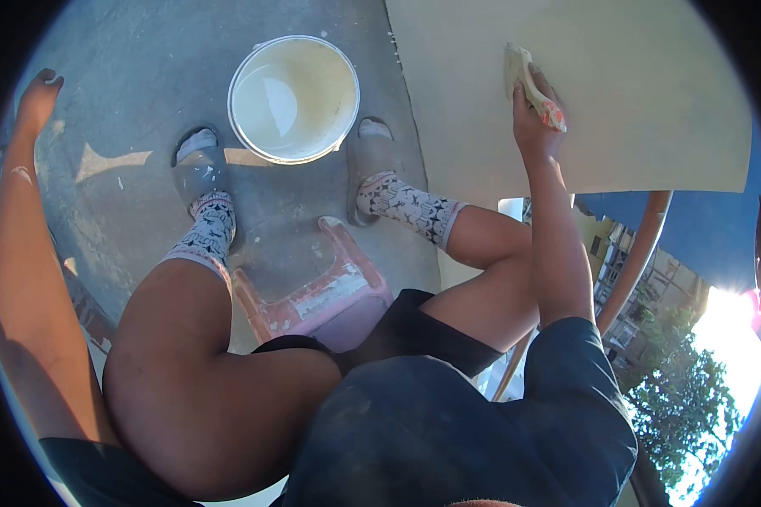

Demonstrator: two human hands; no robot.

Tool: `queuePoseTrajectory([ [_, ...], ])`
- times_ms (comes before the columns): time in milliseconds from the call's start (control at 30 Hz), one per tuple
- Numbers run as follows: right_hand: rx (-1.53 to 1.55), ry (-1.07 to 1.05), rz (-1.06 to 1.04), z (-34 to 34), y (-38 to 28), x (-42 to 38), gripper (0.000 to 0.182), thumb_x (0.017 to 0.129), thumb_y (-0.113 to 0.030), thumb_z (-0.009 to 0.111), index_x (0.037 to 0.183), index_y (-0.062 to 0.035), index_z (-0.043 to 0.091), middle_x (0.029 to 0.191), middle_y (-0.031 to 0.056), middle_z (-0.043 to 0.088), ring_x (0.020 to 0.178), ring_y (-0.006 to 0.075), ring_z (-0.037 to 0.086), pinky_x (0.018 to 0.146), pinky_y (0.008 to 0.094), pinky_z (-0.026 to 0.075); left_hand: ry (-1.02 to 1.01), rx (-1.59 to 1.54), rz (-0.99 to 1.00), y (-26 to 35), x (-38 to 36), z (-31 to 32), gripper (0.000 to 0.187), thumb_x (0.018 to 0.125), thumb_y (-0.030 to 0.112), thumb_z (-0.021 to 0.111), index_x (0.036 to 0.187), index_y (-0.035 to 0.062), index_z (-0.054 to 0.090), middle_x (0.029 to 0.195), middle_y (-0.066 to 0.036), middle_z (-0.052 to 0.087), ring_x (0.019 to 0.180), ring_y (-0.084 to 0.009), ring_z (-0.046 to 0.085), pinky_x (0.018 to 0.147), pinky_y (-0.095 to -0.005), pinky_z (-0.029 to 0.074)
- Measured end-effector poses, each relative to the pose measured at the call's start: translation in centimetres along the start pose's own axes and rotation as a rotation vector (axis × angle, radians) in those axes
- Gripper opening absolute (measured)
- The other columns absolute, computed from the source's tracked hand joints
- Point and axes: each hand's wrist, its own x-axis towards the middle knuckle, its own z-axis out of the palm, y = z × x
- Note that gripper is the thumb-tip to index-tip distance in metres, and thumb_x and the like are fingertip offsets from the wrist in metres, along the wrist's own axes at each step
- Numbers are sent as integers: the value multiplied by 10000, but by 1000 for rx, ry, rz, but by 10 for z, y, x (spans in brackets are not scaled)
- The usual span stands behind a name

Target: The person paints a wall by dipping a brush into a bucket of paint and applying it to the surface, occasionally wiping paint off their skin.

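My right hand (536,118) is closed around the handle of a paintbrush (526,76). Its pale bristles touch the cream wall (626,93) at the upper right, and the handle end has reddish marks. Far out at the upper left is my left hand (39,103), away from the brush and bucket. Its fingers look curled, and whatever they might hold is hidden. A white bucket (336,127) stands upright on the floor between my feet, with pale liquid showing inside.
I sit on a worn pink plastic stool (320,300). My grey slippers (376,165) flank the bucket on the grey concrete floor (144,76). A curved pole (638,253) rises below the wall's edge; beyond it appear buildings, a tree (685,397) and bright sun.
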Motion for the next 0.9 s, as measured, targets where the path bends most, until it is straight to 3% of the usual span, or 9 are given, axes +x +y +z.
queuePoseTrajectory([
  [133, -154, -402, -2, 59, 0, -33, 352, 786, -143, 645, 1136, -117, 620, 887, 136, 638, 808, 308, 623, 718, 411, 502, 17, 23, 21, -4, 14, 7, 469, 870, 332, 528, 1224, 25, 511, 1210, -204, 556, 1151, -351, 504, 959, -367, 391],
  [233, -200, -338, 105, 52, 20, -28, 355, 773, -141, 640, 1128, -140, 625, 840, 136, 622, 761, 335, 600, 693, 436, 486, -46, 8, -15, 3, 9, -5, 464, 870, 330, 527, 1224, 31, 514, 1204, -199, 563, 1145, -345, 514, 956, -363, 398],
  [300, -171, -239, 107, 14, 21, -14, 378, 793, -163, 647, 1167, -129, 604, 922, 140, 638, 807, 302, 622, 729, 370, 499, -149, 11, -19, -3, 5, 5, 460, 871, 329, 526, 1223, 34, 516, 1203, -196, 565, 1143, -341, 518, 956, -360, 402],
  [400, 47, 14, 13, -46, 22, 2, 357, 794, -125, 649, 1142, -58, 610, 994, 134, 654, 857, 280, 647, 723, 336, 518, 90, 104, -17, -47, 25, 31, 462, 870, 331, 521, 1230, 41, 515, 1148, -184, 598, 1080, -339, 557, 922, -369, 418],
  [500, 265, 22, 90, -65, 22, -1, 391, 834, -160, 641, 1193, -23, 567, 1083, 145, 638, 938, 201, 639, 830, 286, 494, 228, 39, 95, -47, 29, 24, 483, 864, 347, 527, 1242, 47, 510, 1088, -174, 623, 1002, -338, 586, 887, -370, 427],
  [567, 117, -152, 95, -48, 9, -18, 411, 821, -143, 645, 1216, -64, 558, 1083, 144, 634, 931, 255, 640, 807, 314, 502, -10, -84, -10, -2, 16, -13, 498, 861, 359, 532, 1252, 51, 507, 1066, -167, 630, 955, -300, 605, 873, -358, 429],
  [700, -318, -516, 11, 1, 24, -52, 367, 811, -177, 618, 1176, -144, 591, 936, 149, 638, 834, 334, 623, 725, 407, 517, 65, -314, 44, 56, 8, -72, 499, 871, 367, 527, 1261, 57, 504, 1079, -148, 631, 969, -233, 611, 885, -325, 428],
  [800, -172, -242, 62, -32, 32, -37, 366, 787, -153, 641, 1150, -125, 609, 887, 140, 646, 810, 316, 634, 694, 390, 516, 369, -449, 313, 80, 2, -133, 516, 887, 403, 501, 1251, 38, 517, 1095, -122, 633, 989, -229, 614, 905, -308, 435],
  [900, -50, 84, -77, -84, 24, -20, 350, 771, -120, 654, 1119, -91, 638, 859, 140, 670, 782, 278, 664, 706, 347, 529, 262, -428, 310, 122, -46, -164, 496, 884, 379, 502, 1243, 38, 518, 1095, -130, 628, 989, -237, 612, 900, -322, 439],
])
